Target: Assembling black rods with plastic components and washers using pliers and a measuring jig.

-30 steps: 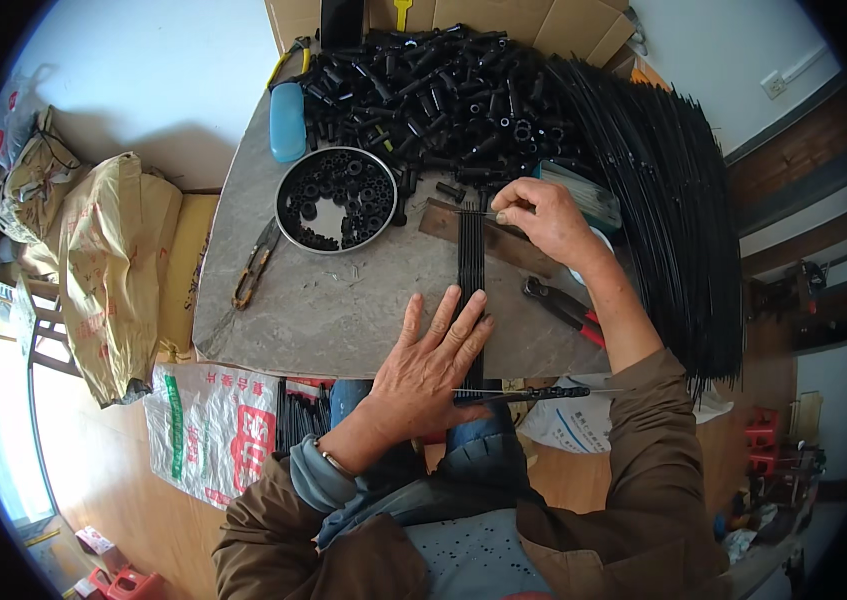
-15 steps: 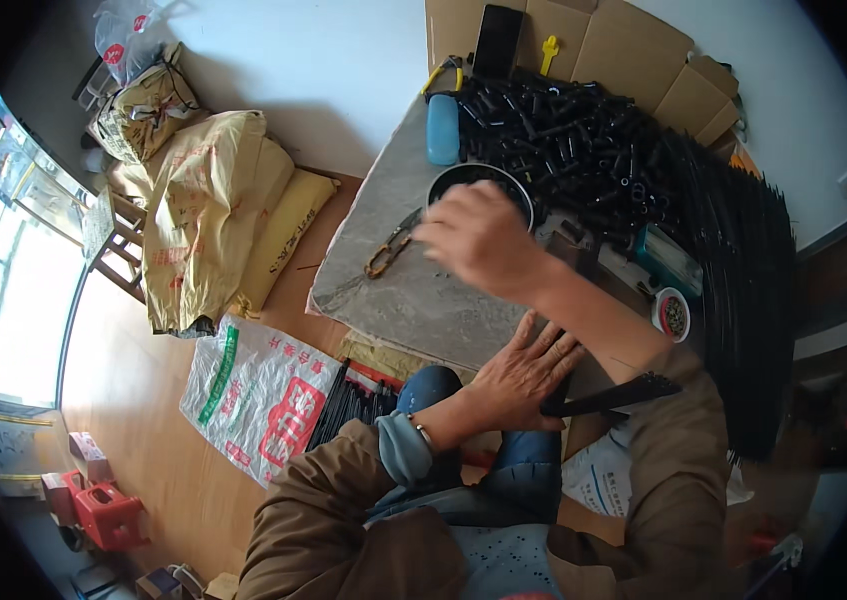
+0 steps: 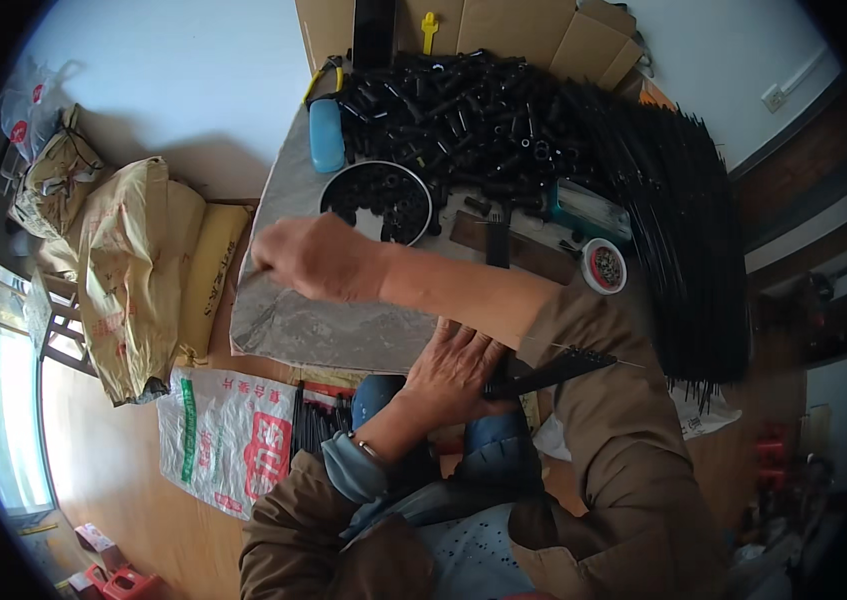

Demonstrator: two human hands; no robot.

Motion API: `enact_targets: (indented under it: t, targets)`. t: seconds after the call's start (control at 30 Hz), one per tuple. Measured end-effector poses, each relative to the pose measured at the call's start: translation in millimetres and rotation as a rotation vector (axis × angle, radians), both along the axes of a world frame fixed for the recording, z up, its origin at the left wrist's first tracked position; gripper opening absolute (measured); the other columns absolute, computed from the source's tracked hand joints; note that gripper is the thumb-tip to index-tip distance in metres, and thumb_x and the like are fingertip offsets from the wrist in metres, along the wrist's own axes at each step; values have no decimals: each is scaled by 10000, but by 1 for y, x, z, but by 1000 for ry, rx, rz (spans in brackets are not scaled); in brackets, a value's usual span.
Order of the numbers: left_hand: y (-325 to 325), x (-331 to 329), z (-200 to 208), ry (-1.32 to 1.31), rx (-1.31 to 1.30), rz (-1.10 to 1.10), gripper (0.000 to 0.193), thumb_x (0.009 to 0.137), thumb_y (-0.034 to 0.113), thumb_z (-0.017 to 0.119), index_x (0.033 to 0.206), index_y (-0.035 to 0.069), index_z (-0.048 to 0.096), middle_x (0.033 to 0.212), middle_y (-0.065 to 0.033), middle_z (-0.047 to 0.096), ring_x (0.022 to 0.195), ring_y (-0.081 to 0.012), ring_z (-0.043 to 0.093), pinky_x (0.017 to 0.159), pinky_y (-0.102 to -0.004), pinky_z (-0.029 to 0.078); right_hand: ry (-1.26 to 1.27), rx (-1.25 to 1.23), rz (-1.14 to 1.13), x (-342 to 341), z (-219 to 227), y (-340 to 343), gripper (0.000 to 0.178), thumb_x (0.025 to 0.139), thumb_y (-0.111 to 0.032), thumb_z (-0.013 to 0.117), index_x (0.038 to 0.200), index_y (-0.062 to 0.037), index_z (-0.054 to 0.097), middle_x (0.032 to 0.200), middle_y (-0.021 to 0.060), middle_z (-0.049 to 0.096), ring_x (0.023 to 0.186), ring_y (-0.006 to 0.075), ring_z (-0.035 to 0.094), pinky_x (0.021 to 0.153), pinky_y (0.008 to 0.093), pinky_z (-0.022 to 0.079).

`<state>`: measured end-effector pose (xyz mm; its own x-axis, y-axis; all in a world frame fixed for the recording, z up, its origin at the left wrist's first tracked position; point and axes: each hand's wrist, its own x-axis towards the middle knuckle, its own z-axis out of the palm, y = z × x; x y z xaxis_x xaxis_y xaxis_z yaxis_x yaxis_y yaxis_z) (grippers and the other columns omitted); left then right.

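Observation:
My left hand (image 3: 451, 372) lies flat at the near table edge, fingers stretched forward beside a black strip (image 3: 497, 245). A dark, narrow piece with a bumpy end (image 3: 573, 365) runs out to the right from beside its thumb. My right hand (image 3: 315, 258) is closed over the left part of the grey tabletop (image 3: 313, 335), its forearm crossing above the left hand. Whatever its fingers hold, if anything, is hidden; the place where pliers lay is covered by this hand. Beyond it stands a round white-rimmed pan (image 3: 430, 205) with small black parts.
Behind lies a heap of black tubular parts (image 3: 463, 120), with a blue case (image 3: 325, 135) at its left. A bundle of long black rods (image 3: 678, 230) covers the right side. Near it are a teal box (image 3: 591, 212) and a white cup (image 3: 603, 266) of small metal pieces.
My right hand has moved left and nearer, from beside the pan to where the pliers lay, now out of sight. My left hand keeps its place on the edge. The whole view has shifted.

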<state>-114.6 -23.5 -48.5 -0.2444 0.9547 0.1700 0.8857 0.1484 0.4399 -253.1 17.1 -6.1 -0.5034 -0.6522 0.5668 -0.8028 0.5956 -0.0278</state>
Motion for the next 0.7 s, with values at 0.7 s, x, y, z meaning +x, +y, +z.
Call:
enact_targets:
  t: [0.7]
  targets:
    - [-1, -1, 2, 41, 104, 49, 1005, 639, 593, 718, 1409, 46, 372, 1533, -149, 235, 1432, -345, 178, 1138, -564, 111, -951, -1259, -596, 160, 21, 152, 119, 919, -91, 595, 982, -5, 649, 1001, 72, 650, 796, 122, 606, 716, 256, 502]
